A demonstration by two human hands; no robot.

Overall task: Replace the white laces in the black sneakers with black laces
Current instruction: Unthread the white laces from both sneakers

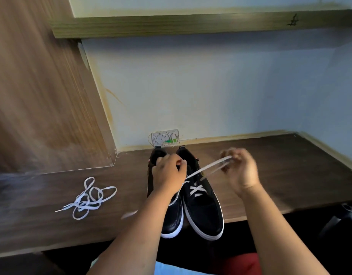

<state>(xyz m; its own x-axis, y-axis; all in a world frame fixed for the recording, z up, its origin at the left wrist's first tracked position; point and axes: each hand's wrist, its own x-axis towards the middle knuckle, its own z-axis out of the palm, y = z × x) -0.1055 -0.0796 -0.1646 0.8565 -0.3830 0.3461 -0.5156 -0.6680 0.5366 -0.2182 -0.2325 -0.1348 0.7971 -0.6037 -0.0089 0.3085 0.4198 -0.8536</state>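
Two black sneakers with white soles stand side by side on the dark wooden desk, toes toward me and hanging over the front edge. The left sneaker has no lace showing. The right sneaker still carries a white lace crossed low on its eyelets. My left hand grips the right sneaker's collar and tongue area. My right hand pinches the white lace and holds it taut, up and to the right of the shoe. A loose white lace lies tangled on the desk at the left. No black lace is in view.
A small white wall box with wires sits behind the sneakers at the base of the pale wall. A wooden cabinet side rises at the left. A shelf runs overhead. A dark chair part shows at the lower right.
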